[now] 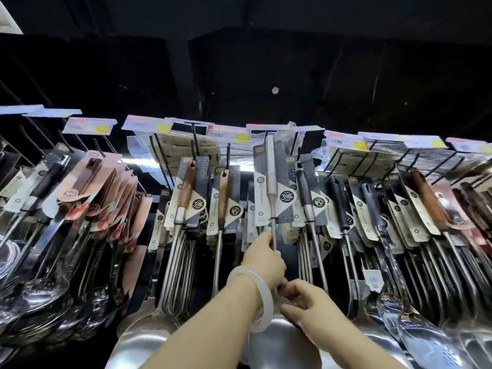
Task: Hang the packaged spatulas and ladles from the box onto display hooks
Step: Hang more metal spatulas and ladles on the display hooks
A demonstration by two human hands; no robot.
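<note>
A packaged steel ladle [272, 182] with a dark and cream card marked 304 is held upright in front of the display rack, its handle top near the price tags. My left hand [263, 255], with a pale bangle on the wrist, is closed around the ladle's thin shaft just below the card. My right hand [302, 304] grips the same shaft lower down, close to the shiny bowl [269, 342] at the bottom. Whether the card's hole sits on a hook is hidden. The box is not in view.
Rows of packaged spatulas and ladles [186, 198] hang from black hooks [195, 145] across the whole rack, with wooden-handled ones [426, 198] to the right and copper-carded ones [106, 187] to the left. Price tags [229, 134] line the hook ends. Above is dark ceiling.
</note>
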